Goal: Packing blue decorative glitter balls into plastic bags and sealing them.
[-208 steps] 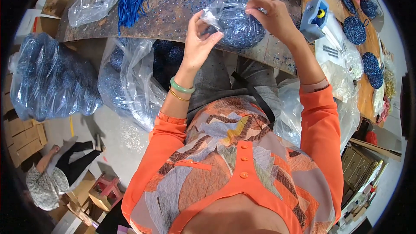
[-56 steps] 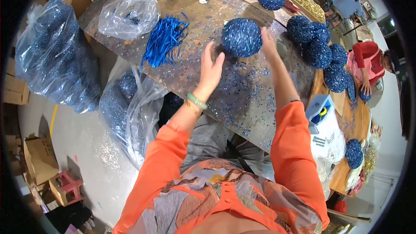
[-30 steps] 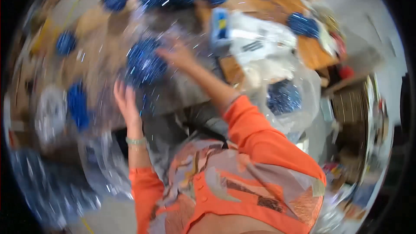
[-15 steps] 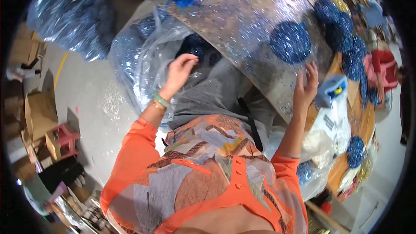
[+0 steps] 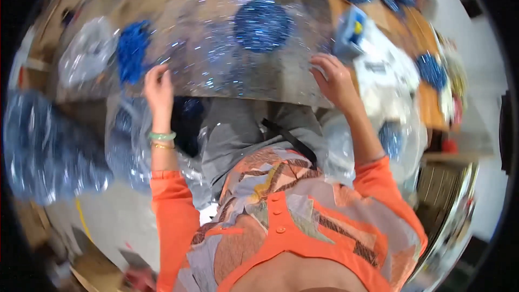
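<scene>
Head view (sole view; some blur).
- Item: blue tinsel ball, one, round. Lies on the counter, upper centre of frame, apart from both hands.
- Left hand: left of centre, near the counter's front edge, just beside a bundle of blue strips. Fingers loosely curled, no held thing visible between them.
- Right hand: right of centre, below the ball and to its right. Fingers bent and parted, free of any load.
- Step, as judged: an interval between grips, the ball lying loose. Handling it further would call for both hands to reach up-frame and close in from opposite sides.
- Containers: large clear bag, left edge of frame, filled with dark blue contents (probably more balls, too smeared to count). Second clear bag, beside it, with blue showing through. Clear bag, right of frame, around a blue glittering piece. Crumpled clear bag, upper left, on the counter; contents, if any, not discernible.
</scene>
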`<state>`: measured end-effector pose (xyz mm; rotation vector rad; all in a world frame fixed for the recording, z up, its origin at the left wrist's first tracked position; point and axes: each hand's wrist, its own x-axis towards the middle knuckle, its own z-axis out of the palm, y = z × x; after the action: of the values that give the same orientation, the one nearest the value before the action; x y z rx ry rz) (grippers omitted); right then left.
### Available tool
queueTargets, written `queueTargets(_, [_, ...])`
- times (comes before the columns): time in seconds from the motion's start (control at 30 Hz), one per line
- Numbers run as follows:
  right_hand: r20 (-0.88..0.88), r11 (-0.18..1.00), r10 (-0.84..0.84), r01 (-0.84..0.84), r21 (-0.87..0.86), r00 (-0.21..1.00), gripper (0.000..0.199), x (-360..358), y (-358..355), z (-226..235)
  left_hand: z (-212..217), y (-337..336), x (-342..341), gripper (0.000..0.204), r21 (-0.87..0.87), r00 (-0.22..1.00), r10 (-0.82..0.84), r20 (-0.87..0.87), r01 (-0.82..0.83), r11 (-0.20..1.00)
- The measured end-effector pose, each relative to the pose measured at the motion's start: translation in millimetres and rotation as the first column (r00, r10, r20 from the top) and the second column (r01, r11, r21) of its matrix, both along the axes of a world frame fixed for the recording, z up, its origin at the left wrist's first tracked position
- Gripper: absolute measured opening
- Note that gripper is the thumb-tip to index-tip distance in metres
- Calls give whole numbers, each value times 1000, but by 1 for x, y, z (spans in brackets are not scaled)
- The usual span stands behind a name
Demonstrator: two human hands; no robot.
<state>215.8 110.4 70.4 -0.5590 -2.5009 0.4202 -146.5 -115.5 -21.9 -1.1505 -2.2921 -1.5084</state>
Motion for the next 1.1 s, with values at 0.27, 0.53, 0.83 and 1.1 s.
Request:
queueTargets(0.27, [3,743,-664,661,-102,748,19,154,45,18,-52,46,-17,19,-163,997,47,-64,-57,985])
queueTargets(0.53, [485,682,-475,656,-325,734,40,200,152,-28,-58,54,-1,23,-133,957,146,-252,-184,974])
queueTargets(0.83, [610,637,-463,720,-275,643,42,216,195,-90,-59,51,-2,23,-176,946,152,-285,-208,962])
queueTargets(1.1, [413,784,-533,614,-87,739,44,221,174,-102,-57,52,-1,24,-201,944,148,-294,-212,956])
